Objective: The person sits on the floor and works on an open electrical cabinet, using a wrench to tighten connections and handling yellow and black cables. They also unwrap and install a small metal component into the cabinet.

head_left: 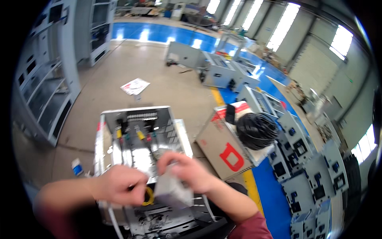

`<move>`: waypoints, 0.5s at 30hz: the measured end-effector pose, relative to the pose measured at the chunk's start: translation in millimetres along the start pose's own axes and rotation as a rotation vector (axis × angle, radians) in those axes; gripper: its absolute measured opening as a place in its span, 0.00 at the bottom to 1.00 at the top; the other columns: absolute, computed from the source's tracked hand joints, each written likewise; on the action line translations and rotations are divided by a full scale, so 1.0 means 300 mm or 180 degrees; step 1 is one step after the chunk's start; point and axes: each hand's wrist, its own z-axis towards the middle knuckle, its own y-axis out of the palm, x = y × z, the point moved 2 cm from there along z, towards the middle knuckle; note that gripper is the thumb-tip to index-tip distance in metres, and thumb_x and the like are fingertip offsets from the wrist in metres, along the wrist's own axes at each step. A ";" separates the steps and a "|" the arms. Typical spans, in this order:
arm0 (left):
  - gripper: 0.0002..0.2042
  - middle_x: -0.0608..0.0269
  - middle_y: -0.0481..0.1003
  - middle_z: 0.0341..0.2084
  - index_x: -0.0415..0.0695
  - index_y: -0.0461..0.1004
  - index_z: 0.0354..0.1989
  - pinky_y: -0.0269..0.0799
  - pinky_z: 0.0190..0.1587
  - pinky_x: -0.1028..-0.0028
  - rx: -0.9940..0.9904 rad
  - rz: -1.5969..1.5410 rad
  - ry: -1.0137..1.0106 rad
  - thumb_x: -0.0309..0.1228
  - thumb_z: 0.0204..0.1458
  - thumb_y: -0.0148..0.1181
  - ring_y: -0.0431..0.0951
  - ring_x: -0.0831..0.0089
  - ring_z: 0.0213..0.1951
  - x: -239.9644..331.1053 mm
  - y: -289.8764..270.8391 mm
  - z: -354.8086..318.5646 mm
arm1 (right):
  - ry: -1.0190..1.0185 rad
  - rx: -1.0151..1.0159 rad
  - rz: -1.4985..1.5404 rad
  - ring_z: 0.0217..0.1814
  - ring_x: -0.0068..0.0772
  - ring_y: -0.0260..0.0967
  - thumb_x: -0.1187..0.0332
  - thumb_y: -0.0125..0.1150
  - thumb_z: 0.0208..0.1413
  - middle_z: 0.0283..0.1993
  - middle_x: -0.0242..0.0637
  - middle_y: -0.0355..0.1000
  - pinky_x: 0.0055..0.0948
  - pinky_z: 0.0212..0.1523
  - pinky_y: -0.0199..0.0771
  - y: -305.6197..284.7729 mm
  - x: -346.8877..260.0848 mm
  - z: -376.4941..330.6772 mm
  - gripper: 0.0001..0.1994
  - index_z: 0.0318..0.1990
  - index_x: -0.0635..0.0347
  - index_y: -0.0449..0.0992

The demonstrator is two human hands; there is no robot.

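Nearest to the camera are the two bare hands of a person in dark red sleeves. At six o'clock, the right hand [185, 169] is gripping a pale box-shaped part [173, 192], with the fingers bent over its upper end; both are blurred by motion. Between seven and eight o'clock, the left hand [123, 185] has its fingers curled inward; one cannot tell whether it pinches something. A yellow ring [149, 196] is just beside these fingers, between them and the part.

Under the hands, toward eight o'clock, stands an open metal case [135, 108], and inside it are cables with yellow pieces [140, 134]. At four o'clock, near the case, is a carton [215, 149] with red marking, and a black wrapped bundle [256, 129] rests on top of it. Well apart, at ten o'clock, a printed sheet [135, 86] lies on the floor [99, 85], and beyond it at half past nine stand tall grey cabinets [73, 51].
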 end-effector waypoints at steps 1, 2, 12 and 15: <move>0.08 0.61 0.72 0.18 0.41 0.70 0.26 0.69 0.24 0.66 0.0297 -0.0407 -0.0512 0.25 0.56 0.61 0.73 0.64 0.20 -0.010 0.001 0.016 | -0.0006 0.0263 0.0223 0.40 0.15 0.66 0.65 0.54 0.71 0.42 0.26 0.71 0.20 0.43 0.69 -0.020 0.007 -0.008 0.09 0.51 0.58 0.72; 0.09 0.66 0.74 0.21 0.40 0.71 0.28 0.69 0.26 0.72 0.0562 -0.0447 -0.0893 0.24 0.62 0.55 0.73 0.78 0.23 -0.034 0.005 0.004 | 0.0139 0.0491 0.0427 0.40 0.14 0.66 0.63 0.52 0.73 0.43 0.26 0.71 0.19 0.43 0.69 -0.014 -0.017 -0.010 0.11 0.54 0.58 0.71; 0.15 0.57 0.78 0.40 0.37 0.68 0.46 0.76 0.46 0.70 0.0882 -0.2139 -0.2031 0.39 0.72 0.52 0.80 0.73 0.44 -0.098 0.025 0.060 | 0.0025 0.1141 -0.0056 0.42 0.28 0.76 0.61 0.45 0.77 0.52 0.43 0.72 0.29 0.44 0.80 0.038 -0.020 0.006 0.18 0.65 0.62 0.58; 0.25 0.59 0.79 0.41 0.35 0.68 0.56 0.75 0.45 0.72 0.1186 -0.3043 -0.2185 0.47 0.68 0.60 0.77 0.76 0.40 -0.119 0.032 0.082 | 0.0057 0.0845 -0.0546 0.49 0.30 0.72 0.63 0.46 0.77 0.54 0.43 0.70 0.33 0.47 0.78 0.039 -0.028 0.002 0.19 0.67 0.63 0.58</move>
